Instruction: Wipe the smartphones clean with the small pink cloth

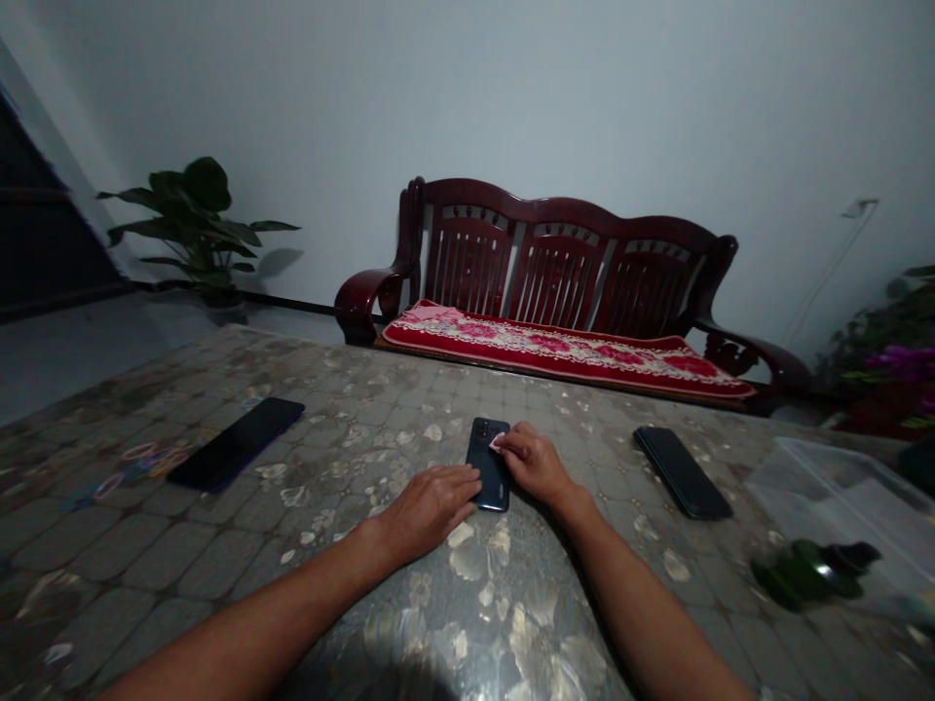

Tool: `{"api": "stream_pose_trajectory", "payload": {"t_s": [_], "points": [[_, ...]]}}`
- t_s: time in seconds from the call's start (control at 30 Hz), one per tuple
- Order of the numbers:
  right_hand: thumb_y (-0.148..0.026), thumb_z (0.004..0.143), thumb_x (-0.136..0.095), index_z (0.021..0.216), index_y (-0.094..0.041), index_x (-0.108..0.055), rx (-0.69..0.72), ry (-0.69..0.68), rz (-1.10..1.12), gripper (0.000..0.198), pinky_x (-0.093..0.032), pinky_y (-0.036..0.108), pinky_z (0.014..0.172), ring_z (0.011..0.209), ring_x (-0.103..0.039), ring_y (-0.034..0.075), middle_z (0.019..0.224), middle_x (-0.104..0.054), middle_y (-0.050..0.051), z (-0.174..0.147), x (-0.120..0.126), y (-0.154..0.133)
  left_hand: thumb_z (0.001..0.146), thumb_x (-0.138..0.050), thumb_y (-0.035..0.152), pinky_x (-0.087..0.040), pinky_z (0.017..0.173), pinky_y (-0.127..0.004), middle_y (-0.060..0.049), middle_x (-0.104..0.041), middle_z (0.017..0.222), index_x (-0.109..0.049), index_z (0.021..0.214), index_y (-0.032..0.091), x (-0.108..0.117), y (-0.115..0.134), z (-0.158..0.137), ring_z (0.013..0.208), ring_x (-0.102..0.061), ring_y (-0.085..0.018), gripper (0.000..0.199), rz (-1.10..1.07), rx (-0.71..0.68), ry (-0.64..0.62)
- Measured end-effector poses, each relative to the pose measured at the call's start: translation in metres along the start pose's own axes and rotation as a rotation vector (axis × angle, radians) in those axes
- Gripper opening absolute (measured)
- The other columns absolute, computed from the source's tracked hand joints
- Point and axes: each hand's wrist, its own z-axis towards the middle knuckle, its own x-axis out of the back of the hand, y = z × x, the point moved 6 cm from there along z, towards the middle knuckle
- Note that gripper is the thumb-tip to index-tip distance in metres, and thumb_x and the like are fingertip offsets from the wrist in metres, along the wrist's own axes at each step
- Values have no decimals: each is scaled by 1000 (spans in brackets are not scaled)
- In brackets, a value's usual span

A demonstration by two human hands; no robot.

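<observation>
Head view: at near right, a green bottle (807, 572) sits in front of a clear box (789, 472), both apparently placed aside yet within reach; whether the bottle stands or lies, I cannot tell. Farther in, at the middle, a dark blue phone (487, 462) lies flat with its camera lenses upward, probably so its back is exposed. The left hand (442, 497) is open, fingers together, tips resting over the phone's left edge, likely to stop it sliding. The right hand (537, 462) is closed in a pinch on a small pale piece (498, 442), held against the far right part of the back, perhaps for fine control.

2 other phones lie well apart from it: a right phone (683, 474) and a left phone (238, 445), the latter beside coloured bands (157, 458). Beneath everything runs a glossy grey tablecloth (131, 584) patterned with tiles and pale flowers.

Beyond the table stands 1 dark red wooden bench (559, 277) bearing a red floral runner (555, 343). A leafy plant (205, 219) is at far left, purple flowers (902, 365) at far right, and a pale wall (511, 88) behind.
</observation>
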Motion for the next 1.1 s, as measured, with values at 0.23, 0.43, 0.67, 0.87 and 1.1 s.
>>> {"api": "stream_pose_trajectory", "payload": {"t_s": [0.23,0.43,0.67,0.87,1.1], "points": [[-2,78,-61,89,-21,-78,83,-175,-3,28,-47,24,71,77,-61,15,81,-61,2,-4,-5,-16,94,-63,18,-55,101,-38,-10,-73,123,-69,119,19,2,2,-1,118,-68,-25,26,17,-14,64],[-10,89,-60,93,-22,-76,-48,-31,-62,21,-48,25,75,81,-62,15,85,-64,3,5,0,1,93,-66,19,-56,98,-38,-9,-73,123,-70,115,19,-2,4,1,115,-69,-25,22,27,6,87],[-11,92,-58,95,-22,-75,-63,-64,-247,21,-44,23,70,80,-60,16,90,-64,5,13,-9,-3,93,-67,22,-57,94,-38,-9,-75,118,-72,108,19,-6,6,4,111,-71,-25,15,88,-18,117],[-7,88,-59,95,-25,-77,68,-220,-160,26,-45,23,72,83,-62,16,91,-66,2,14,-17,-23,95,-65,24,-56,94,-37,-7,-76,114,-71,110,19,-5,8,3,110,-71,-25,17,94,-30,131],[-10,92,-58,97,-23,-76,-43,-45,-216,23,-45,25,72,86,-62,18,92,-66,6,16,-12,-7,96,-65,25,-57,93,-37,-7,-77,112,-73,108,20,-10,4,2,109,-72,-25,16,53,-29,146]]}}
